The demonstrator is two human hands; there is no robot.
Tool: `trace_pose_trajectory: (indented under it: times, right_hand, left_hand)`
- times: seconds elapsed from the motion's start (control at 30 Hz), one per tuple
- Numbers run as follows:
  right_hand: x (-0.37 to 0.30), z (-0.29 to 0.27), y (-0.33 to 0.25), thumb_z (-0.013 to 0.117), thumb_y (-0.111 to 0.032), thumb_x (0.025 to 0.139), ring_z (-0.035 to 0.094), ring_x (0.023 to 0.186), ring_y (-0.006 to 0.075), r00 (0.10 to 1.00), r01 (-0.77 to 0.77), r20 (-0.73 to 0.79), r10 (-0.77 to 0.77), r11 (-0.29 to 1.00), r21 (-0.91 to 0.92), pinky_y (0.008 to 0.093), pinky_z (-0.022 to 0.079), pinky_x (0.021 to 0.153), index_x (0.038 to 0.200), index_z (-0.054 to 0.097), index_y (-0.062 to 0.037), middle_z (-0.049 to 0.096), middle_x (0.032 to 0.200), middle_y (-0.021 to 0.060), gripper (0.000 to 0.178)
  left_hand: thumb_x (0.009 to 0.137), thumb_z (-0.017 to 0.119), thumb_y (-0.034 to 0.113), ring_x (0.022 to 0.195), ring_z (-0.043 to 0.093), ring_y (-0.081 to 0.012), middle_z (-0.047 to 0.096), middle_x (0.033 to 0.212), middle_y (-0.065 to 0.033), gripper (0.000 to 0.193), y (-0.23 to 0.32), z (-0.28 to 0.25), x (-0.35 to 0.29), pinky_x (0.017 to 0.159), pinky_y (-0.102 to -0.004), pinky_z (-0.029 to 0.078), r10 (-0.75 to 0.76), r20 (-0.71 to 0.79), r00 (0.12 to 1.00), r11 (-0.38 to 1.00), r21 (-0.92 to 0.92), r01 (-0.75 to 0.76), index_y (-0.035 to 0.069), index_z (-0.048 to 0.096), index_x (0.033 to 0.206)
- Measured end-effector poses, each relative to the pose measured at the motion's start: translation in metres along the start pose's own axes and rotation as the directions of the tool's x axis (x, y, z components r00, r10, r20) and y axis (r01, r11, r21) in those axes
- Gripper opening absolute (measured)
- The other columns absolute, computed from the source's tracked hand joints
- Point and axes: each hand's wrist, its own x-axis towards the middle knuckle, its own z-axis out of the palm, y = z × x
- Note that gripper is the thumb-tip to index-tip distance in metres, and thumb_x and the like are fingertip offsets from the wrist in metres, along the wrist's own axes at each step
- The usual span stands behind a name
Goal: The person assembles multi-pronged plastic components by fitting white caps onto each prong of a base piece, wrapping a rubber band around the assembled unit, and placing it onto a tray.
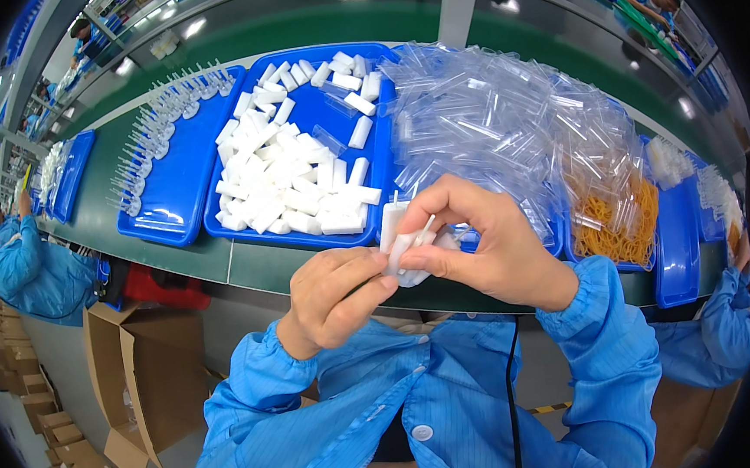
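In front of my chest, both hands are closed around a small white plastic part (393,221) with thin pins sticking up from it. My left hand (334,294) pinches its lower left side with the fingertips. My right hand (495,241) curls around it from the right, thumb and forefinger meeting near a pin. The fingers cover much of the part, so I cannot tell whether it is one piece or several. Just beyond my hands lie white blocks (289,183) heaped in a blue tray (213,202), and clear plastic sleeves (471,118) piled to the right.
Left of the blocks, white parts with upright pins (155,132) line a blue tray (183,195). Yellow rubber bands (620,227) fill a tray at right, beside a blue tray (678,239). A cardboard box (163,379) stands low at left. Co-workers in blue sit at both sides.
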Motion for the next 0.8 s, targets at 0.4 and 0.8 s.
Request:
trace_pose_trajectory:
  times: [0.4,0.8]
  right_hand:
    - [-0.006,-0.027,-0.016,0.044,-0.023,0.105,0.058,0.117,0.0200,0.999,-0.017,-0.048,0.018,1.000,0.026,0.0330,0.046,0.099,0.142,0.047,0.0001,0.061,0.128,0.0163,0.044]
    - [-0.036,-0.029,-0.006,0.074,-0.007,0.083,0.059,0.085,0.0135,0.938,0.127,-0.265,-0.224,0.933,-0.338,0.0257,0.049,0.071,0.115,0.067,-0.0068,0.062,0.119,0.0091,0.032]
  left_hand:
    - [0.087,0.066,-0.008,0.096,0.061,-0.0186,0.058,0.110,-0.0137,0.024,0.021,0.023,0.021,0.085,-0.0302,0.051,-0.698,0.020,0.715,0.522,-0.669,0.529,0.000,0.057,0.108]
    - [0.096,0.066,0.019,0.092,0.065,-0.0218,0.060,0.117,-0.0146,0.028,0.027,0.025,0.028,0.074,-0.0324,0.056,-0.835,0.333,0.438,-0.056,-0.843,0.534,0.008,0.047,0.114]
